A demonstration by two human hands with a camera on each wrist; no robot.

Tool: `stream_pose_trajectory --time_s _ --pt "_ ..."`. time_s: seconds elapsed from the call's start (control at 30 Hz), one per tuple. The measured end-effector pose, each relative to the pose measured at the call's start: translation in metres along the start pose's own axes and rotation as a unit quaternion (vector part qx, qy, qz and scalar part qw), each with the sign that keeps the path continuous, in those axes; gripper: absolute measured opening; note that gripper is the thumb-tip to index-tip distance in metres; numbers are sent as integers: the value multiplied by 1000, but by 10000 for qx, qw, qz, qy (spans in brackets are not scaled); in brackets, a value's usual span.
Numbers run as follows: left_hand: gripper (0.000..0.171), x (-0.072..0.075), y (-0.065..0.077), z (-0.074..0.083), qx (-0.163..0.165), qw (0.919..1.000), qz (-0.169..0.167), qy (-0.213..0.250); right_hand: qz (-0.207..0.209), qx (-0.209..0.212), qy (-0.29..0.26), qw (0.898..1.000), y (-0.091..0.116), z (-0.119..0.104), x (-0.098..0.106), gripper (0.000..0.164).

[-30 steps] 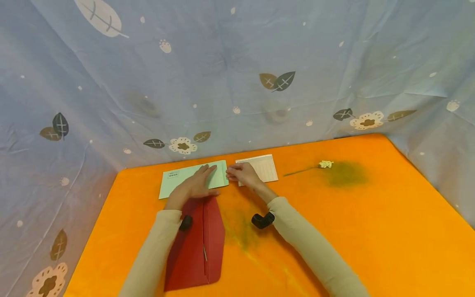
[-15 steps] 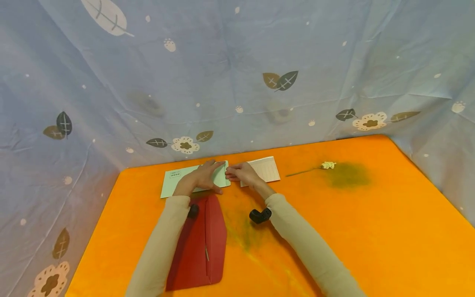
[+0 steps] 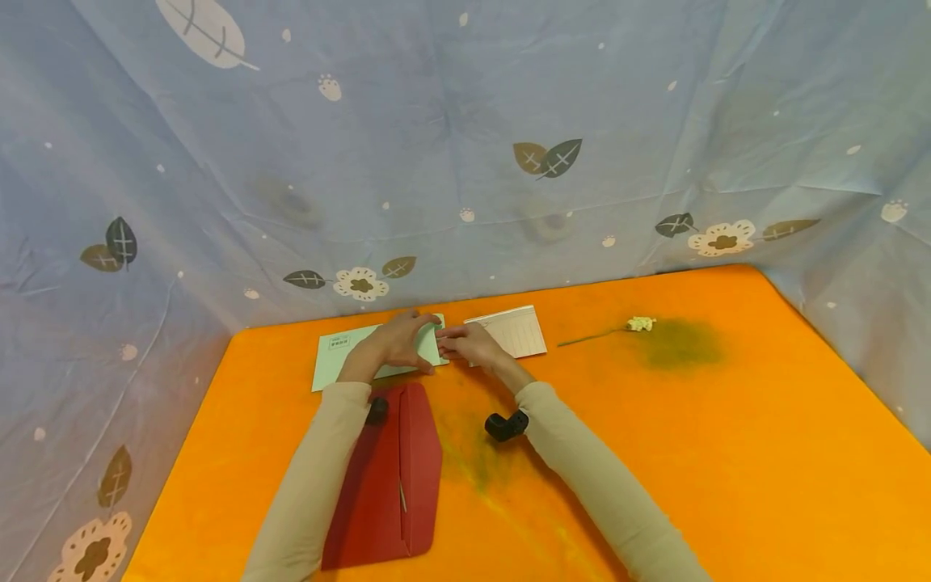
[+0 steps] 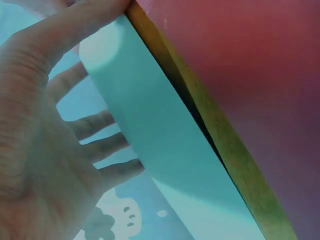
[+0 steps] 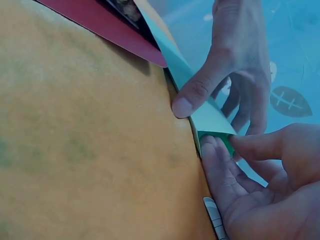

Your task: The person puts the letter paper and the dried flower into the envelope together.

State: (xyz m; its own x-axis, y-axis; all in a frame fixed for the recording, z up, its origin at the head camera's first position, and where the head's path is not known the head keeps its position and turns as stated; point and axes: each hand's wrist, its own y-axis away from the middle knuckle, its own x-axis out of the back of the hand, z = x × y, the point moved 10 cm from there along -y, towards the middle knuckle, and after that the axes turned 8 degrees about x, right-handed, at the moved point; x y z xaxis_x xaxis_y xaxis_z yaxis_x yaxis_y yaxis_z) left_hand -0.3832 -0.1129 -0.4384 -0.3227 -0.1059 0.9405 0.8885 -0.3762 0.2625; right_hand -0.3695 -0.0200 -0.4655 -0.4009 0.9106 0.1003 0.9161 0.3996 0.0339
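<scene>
A pale green envelope (image 3: 329, 373) with a small printed block lies at the back left of the orange table. My left hand (image 3: 396, 339) spans its right part and grips it across the width, thumb at the near edge and fingers along the far edge. At its right end my right hand (image 3: 476, 349) holds the mouth. In the right wrist view the mouth gapes, and the right fingers (image 5: 215, 160) reach just inside, with the thumb at the outer edge. The left wrist view shows the envelope's smooth face (image 4: 150, 110) between left thumb and fingers.
A red envelope (image 3: 371, 501) with a long flap lies in front, under the left forearm. Lined notepaper (image 3: 520, 330) sits just right of the right hand. A dried flower (image 3: 640, 324) on a thin stem lies further right. A patterned cloth wall (image 3: 451, 242) stands behind.
My left hand has gone from lying flat over the green envelope to gripping its two long edges. My right fingers have moved slightly left, into the envelope's mouth.
</scene>
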Motion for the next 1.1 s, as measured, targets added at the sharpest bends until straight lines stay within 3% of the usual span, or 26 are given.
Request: stream_pose_trajectory --time_s 0.4,0.63,0.83,1.1 --pt "85 1 1 -2 116 9998 151 -103 -91 54 85 9999 3 -2 1 33" --pt "86 2 2 -3 166 9995 190 -169 108 -82 -562 9983 3 -4 12 32" --pt "86 3 4 -5 230 9994 191 -145 223 -59 -744 9970 1 -11 27 33" --pt "85 2 4 -2 216 9994 122 -260 218 39 -319 9992 14 -14 66 33"
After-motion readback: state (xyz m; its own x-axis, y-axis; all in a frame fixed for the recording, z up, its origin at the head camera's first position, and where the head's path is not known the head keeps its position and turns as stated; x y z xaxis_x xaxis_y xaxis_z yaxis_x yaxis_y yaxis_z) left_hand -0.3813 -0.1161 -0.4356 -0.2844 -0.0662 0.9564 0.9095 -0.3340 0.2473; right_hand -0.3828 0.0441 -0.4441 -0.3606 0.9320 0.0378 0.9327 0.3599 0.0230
